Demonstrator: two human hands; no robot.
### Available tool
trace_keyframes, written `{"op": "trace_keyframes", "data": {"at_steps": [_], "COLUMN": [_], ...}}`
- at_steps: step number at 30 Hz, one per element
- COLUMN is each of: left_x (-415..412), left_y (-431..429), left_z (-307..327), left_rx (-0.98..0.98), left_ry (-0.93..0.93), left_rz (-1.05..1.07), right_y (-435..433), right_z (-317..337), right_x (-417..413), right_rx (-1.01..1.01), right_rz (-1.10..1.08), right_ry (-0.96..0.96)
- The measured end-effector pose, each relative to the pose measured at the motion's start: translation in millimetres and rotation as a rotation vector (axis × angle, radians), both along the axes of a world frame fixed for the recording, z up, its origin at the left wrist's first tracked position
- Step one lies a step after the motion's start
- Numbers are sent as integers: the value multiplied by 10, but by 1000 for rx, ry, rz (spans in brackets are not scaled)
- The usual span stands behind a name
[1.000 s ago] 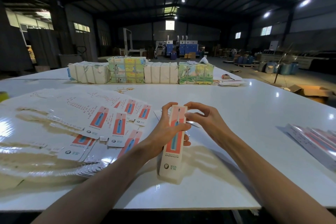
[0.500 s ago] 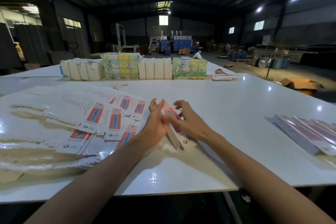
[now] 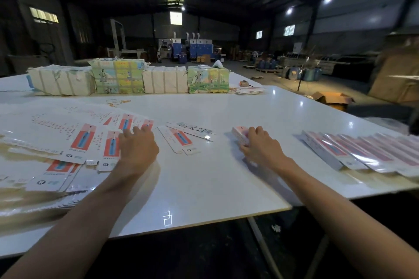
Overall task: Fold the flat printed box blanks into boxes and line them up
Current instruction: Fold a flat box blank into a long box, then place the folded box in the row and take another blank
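Left hand (image 3: 138, 150) lay palm down on the fanned spread of flat blanks (image 3: 84, 140) at the left of the white surface (image 3: 215, 183), its fingers fairly straight and the fingertips touching the red-and-blue printed panels. Right hand (image 3: 263, 148) was well apart from it, further right, with the fingers curled over a folded box (image 3: 239, 134) and gripping it low against the surface. Only the far end of that box showed past the knuckles, and the rest was hidden under the hand. Between the two hands, two loose blanks (image 3: 175, 139) lay flat and at an angle, one partly behind the other. Near the right edge, a row of finished boxes (image 3: 353, 154) lay side by side, touching, long sides together; the held box was near the row but not yet in it. Along the far edge stood wrapped bundles (image 3: 158, 79) in a line, some plain white, some printed green and yellow. An open cardboard carton (image 3: 333, 99) sat on the floor beyond the surface.
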State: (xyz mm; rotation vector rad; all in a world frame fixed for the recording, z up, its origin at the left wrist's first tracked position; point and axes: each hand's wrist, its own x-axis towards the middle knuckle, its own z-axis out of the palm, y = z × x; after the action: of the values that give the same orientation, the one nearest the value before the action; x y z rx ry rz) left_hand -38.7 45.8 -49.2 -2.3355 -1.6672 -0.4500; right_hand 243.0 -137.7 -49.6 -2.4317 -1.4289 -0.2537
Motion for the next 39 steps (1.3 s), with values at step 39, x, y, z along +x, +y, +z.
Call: {"op": "trace_keyframes", "data": {"at_steps": [39], "left_x": [-273], "left_y": [244], "left_z": [301], "left_rx": [-678], "left_ry": [-977], "left_rz": [-182], "right_y": [872], "right_z": [-51], "right_x": [-814], "right_rx": [201], "right_rz": [420], "right_ry": [-23]}}
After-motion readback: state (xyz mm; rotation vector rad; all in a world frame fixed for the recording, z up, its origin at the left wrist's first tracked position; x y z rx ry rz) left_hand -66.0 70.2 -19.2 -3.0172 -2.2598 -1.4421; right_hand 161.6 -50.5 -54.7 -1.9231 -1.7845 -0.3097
